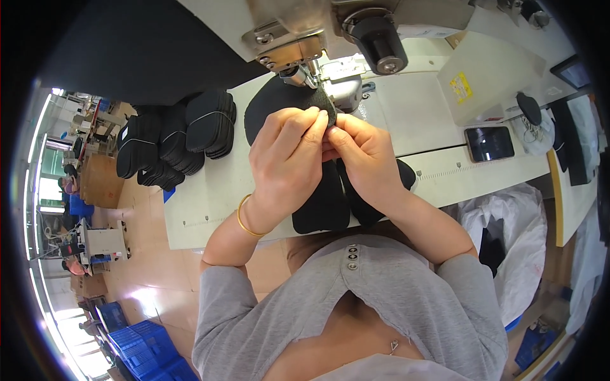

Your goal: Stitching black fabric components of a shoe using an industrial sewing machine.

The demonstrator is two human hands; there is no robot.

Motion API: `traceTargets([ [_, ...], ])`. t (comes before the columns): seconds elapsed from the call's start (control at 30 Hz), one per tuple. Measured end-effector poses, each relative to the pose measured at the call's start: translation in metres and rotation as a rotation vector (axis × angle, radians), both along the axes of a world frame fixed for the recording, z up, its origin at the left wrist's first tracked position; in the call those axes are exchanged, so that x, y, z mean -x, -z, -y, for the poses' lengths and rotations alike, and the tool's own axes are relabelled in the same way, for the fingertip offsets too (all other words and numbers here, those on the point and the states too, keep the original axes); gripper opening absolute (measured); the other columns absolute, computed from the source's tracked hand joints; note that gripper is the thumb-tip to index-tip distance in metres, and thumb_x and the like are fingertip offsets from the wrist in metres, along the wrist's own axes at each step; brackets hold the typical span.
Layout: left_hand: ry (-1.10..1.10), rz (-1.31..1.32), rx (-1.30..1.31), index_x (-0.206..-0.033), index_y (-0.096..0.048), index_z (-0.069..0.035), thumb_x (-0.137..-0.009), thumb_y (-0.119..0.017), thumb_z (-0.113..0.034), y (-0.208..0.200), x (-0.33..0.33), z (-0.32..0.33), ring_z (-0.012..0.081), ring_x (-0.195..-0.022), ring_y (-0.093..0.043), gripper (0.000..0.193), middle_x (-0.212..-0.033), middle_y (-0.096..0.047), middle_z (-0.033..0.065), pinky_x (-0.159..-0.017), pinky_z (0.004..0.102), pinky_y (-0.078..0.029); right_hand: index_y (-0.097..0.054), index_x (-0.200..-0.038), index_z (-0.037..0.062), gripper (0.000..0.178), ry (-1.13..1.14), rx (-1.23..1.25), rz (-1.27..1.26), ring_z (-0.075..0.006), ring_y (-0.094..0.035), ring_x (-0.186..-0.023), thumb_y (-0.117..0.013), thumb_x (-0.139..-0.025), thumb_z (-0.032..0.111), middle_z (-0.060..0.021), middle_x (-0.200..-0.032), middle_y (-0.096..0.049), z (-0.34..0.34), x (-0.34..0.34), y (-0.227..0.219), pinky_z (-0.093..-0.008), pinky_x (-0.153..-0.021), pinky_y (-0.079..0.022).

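Left hand [287, 152]: fingers curled tight, tips pinching the near edge of the black piece [323, 105]; gold bangle [244, 222] at the wrist.
Right hand [363, 152]: fingers bent, thumb and forefinger closed on the same edge, touching the left fingertips.
Black piece: small dark fabric part, held up between both hands just in front of the needle area of the sewing machine [330, 38]; far end close to the presser foot, exact contact not clear.
Under the hands: more black parts [321, 206] lying flat on the table [210, 190], reaching to its near edge; another dark rounded part [267, 105] beyond the left hand, beside the machine.
Stacks [175, 140]: bundles of black cut parts, tied with pale bands, at the table's left end, well apart from the hands.
Phone [489, 143]: dark screen up, on the table to the right of the hands.
Box [489, 79]: pale, with a yellow label, behind the phone.
White bag [508, 235]: below the table's right side, something dark inside.
Crates [149, 346]: blue, on the floor at lower left.
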State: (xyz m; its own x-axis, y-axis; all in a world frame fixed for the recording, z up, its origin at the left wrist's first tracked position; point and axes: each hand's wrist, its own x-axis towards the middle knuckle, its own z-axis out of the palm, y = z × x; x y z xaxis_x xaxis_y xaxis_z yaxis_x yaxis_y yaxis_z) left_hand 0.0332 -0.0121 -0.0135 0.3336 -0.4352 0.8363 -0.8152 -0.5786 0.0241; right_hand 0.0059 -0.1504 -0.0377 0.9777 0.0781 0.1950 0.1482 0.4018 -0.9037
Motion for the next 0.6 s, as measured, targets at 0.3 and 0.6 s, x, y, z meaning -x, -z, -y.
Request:
traceTargets([
  [0.3,-0.049,0.070,-0.080,-0.094,-0.070,0.006,-0.058,-0.068,0.001,0.000,0.004,0.001,0.0259,-0.088,-0.065,0.036,-0.095,-0.066,0.0106,-0.070,0.0339,-0.056,-0.061,-0.094,-0.0041,0.019,0.052,0.037,0.023,-0.0096,-0.065,-0.081,-0.048,-0.101,0.008,-0.0059,-0.085,-0.066,0.001,0.002,0.004,-0.0260,-0.073,-0.057],
  [0.6,-0.070,0.064,-0.128,-0.095,-0.071,0.003,-0.061,-0.068,-0.002,-0.007,-0.004,-0.009,0.0244,-0.090,-0.066,0.034,-0.097,-0.068,0.0090,-0.070,0.0331,-0.056,-0.062,-0.100,-0.0041,0.020,-0.015,-0.139,-0.023,-0.0111,-0.066,-0.087,-0.046,-0.102,0.007,-0.0065,-0.092,-0.068,-0.012,0.000,-0.001,-0.0266,-0.075,-0.057],
])
